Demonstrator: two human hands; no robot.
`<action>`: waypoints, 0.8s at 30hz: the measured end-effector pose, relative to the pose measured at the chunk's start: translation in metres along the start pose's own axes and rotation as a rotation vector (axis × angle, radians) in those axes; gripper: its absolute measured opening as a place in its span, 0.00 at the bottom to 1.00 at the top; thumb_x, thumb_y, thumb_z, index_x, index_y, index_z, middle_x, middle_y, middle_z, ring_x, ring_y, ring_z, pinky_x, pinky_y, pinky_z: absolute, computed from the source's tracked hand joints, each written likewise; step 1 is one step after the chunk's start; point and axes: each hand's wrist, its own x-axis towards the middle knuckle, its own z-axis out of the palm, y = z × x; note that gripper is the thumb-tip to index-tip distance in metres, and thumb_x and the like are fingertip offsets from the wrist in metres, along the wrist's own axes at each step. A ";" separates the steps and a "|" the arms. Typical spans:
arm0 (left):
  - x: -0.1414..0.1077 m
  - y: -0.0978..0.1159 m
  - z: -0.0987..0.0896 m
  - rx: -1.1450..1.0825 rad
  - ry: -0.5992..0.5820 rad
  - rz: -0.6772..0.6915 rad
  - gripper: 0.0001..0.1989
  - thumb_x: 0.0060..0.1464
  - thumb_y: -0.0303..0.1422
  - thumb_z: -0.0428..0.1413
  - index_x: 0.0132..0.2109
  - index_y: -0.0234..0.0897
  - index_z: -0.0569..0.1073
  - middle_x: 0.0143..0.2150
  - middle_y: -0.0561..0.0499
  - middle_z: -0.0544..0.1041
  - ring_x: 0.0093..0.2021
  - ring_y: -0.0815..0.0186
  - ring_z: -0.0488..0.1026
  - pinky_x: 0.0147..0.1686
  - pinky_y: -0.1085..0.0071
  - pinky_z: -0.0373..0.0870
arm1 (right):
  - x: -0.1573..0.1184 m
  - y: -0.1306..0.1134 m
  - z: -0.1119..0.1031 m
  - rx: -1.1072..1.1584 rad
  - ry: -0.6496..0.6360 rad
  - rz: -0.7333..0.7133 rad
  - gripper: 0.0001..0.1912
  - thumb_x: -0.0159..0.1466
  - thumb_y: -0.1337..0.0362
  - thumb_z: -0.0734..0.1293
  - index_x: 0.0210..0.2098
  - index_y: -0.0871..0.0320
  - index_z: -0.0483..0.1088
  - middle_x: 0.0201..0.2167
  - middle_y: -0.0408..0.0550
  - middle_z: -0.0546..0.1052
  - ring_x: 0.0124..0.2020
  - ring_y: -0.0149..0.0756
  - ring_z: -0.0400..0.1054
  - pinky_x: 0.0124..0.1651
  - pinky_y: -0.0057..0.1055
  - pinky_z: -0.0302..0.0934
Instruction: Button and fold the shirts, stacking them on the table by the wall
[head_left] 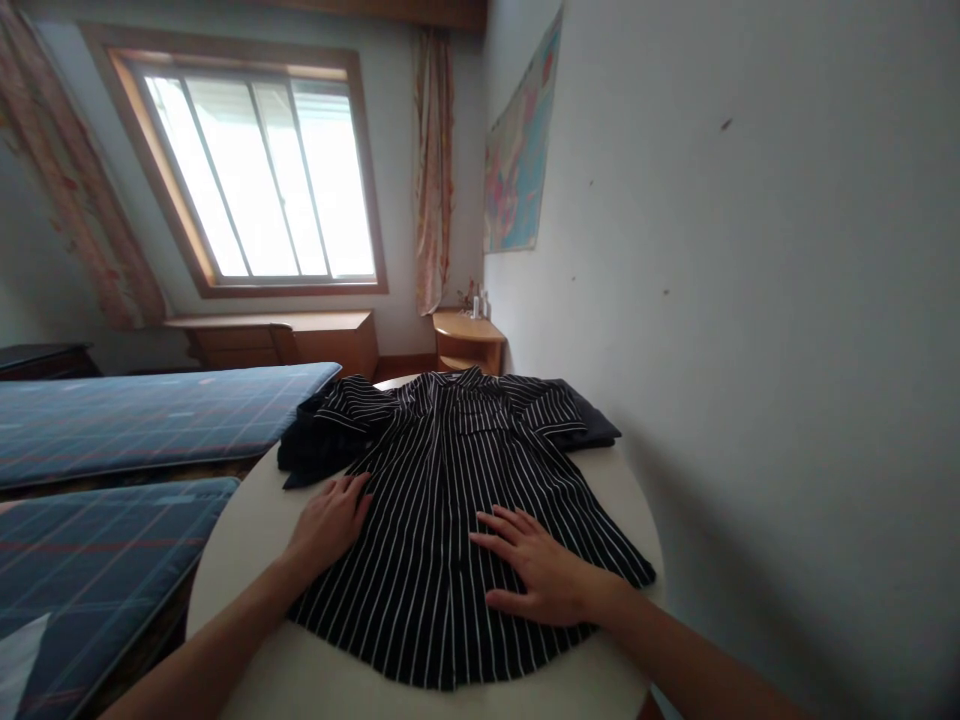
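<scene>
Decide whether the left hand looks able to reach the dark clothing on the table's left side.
Probably yes: the dark clothing lies just beyond the left hand, with nothing between, though a sleeve of the striped shirt covers part of it.

Backlit, dim interior; daylight from window [262,180] beyond the hands, panes glaring white. Soft shadow on wall [750,300], right of hands. Slight overall softness; edges stretched.
</scene>
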 end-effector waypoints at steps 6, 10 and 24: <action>0.000 0.004 -0.037 0.165 -0.202 -0.063 0.17 0.63 0.30 0.45 0.50 0.32 0.76 0.47 0.38 0.79 0.45 0.51 0.78 0.42 0.58 0.73 | -0.005 -0.014 -0.001 0.037 -0.067 0.054 0.43 0.63 0.39 0.63 0.71 0.46 0.49 0.74 0.52 0.41 0.73 0.55 0.26 0.69 0.60 0.23; 0.006 0.011 -0.050 0.197 -0.315 -0.136 0.19 0.63 0.31 0.44 0.40 0.31 0.79 0.41 0.35 0.81 0.45 0.48 0.79 0.42 0.56 0.72 | -0.010 -0.027 -0.001 0.106 -0.144 -0.041 0.48 0.57 0.39 0.69 0.71 0.44 0.49 0.74 0.52 0.39 0.72 0.60 0.26 0.68 0.63 0.25; 0.045 0.030 0.015 -0.025 -0.109 0.099 0.32 0.67 0.45 0.42 0.70 0.32 0.55 0.70 0.33 0.58 0.68 0.48 0.59 0.61 0.54 0.60 | 0.027 0.002 -0.008 0.007 -0.062 -0.029 0.46 0.61 0.37 0.64 0.71 0.46 0.47 0.74 0.52 0.40 0.73 0.57 0.25 0.69 0.61 0.24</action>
